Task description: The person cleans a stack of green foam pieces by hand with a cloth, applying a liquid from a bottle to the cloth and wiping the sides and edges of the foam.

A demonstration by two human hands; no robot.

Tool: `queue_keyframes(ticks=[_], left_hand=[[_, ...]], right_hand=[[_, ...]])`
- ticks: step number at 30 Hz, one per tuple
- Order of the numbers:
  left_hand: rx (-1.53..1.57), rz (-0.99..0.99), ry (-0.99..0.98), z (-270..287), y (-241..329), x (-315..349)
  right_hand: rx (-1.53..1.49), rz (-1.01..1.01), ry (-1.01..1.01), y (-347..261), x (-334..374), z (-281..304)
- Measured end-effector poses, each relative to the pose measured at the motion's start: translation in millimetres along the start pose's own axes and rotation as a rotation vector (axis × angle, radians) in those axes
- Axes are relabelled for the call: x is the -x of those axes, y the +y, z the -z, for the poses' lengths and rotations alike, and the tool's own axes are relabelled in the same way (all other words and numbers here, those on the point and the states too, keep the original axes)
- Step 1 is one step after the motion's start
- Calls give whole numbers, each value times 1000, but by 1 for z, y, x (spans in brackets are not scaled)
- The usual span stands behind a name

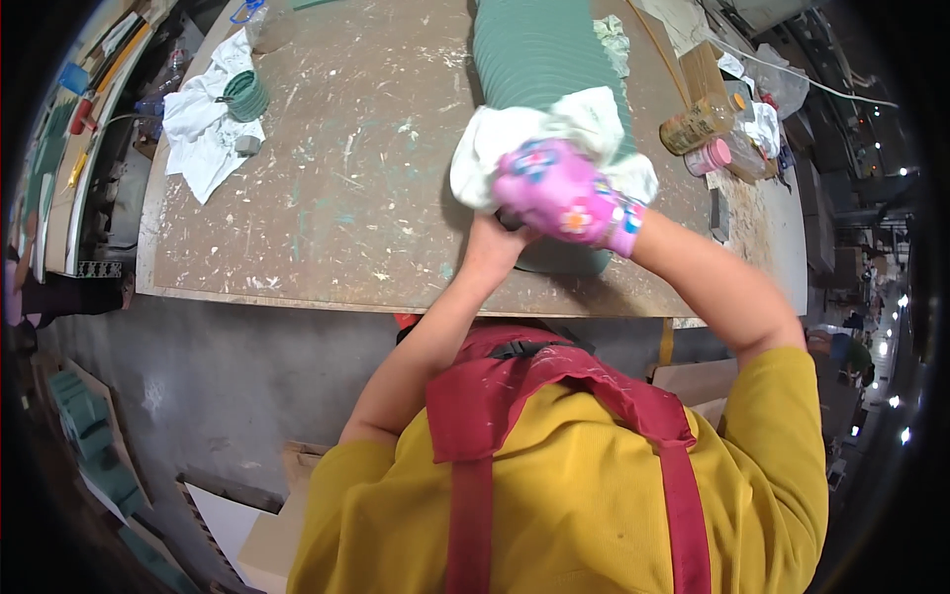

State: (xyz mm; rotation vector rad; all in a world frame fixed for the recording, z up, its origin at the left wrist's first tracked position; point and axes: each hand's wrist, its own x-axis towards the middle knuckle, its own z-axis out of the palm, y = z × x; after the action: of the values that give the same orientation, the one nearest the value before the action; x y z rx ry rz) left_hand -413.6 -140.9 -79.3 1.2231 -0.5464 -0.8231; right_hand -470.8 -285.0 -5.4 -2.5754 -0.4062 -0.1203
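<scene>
A long green panel (539, 59) with wavy ridges and a rounded near end lies on the worktable. My right hand (559, 188), in a pink flowered glove, is closed on a bunched white cloth (495, 139) over the panel's near part. The glove is slightly blurred. Bare and just left of it, my left hand (493, 247) is closed at the panel's left edge. A small dark thing (510, 220) shows at its fingers, but most of it and the fingertips are hidden under the glove.
On the scuffed brown worktable (346, 178), a green cup-like container (245, 96) and a small grey block (247, 146) rest on a white cloth (203, 139). To the right are a bottle (698, 127), a pink-lidded jar (708, 156) and a dark block (719, 215).
</scene>
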Motion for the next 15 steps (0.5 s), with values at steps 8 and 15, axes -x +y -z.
queue_keyframes(ticks=[8,15], left_hand=[[-125,20,0,4,2,-2],[21,-53,-131,2,-4,-4]], right_hand=[[374,-767,313,-24,105,82],[492,-105,-55,-59,-8,19]])
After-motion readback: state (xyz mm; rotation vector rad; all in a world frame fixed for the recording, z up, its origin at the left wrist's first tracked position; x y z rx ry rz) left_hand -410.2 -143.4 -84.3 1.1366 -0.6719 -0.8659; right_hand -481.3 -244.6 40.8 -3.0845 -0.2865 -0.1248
